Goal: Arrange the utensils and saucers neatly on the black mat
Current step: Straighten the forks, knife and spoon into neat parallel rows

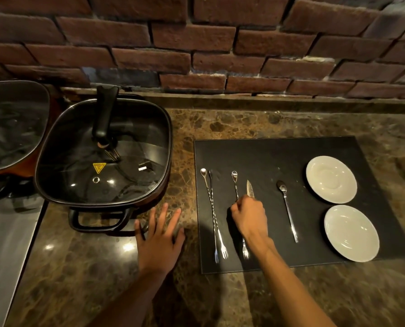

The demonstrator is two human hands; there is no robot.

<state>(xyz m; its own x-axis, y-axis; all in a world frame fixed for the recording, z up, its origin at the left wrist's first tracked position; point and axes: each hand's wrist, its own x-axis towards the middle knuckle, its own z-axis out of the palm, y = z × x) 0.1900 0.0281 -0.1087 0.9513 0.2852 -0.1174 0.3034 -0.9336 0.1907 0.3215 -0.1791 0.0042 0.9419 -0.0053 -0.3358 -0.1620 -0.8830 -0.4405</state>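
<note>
A black mat (279, 156) lies on the brown marble counter. At its left edge two long twisted bar spoons (212, 208) with fork ends lie side by side. A third twisted spoon (235, 182) runs under my right hand (250, 215), which is closed around a knife (250, 188); the blade points away from me. It is unclear whether the fingers also touch that spoon. A teaspoon (287, 208) lies to the right. Two white saucers, far (331, 179) and near (351, 233), sit at the mat's right side. My left hand (159, 241) rests flat on the counter, fingers spread.
A black electric pan with a glass lid (102, 152) stands left of the mat, its handle near my left hand. Another glass lid (10, 126) is at the far left. A brick wall (196, 43) backs the counter. A steel surface (5, 244) borders the counter's left side.
</note>
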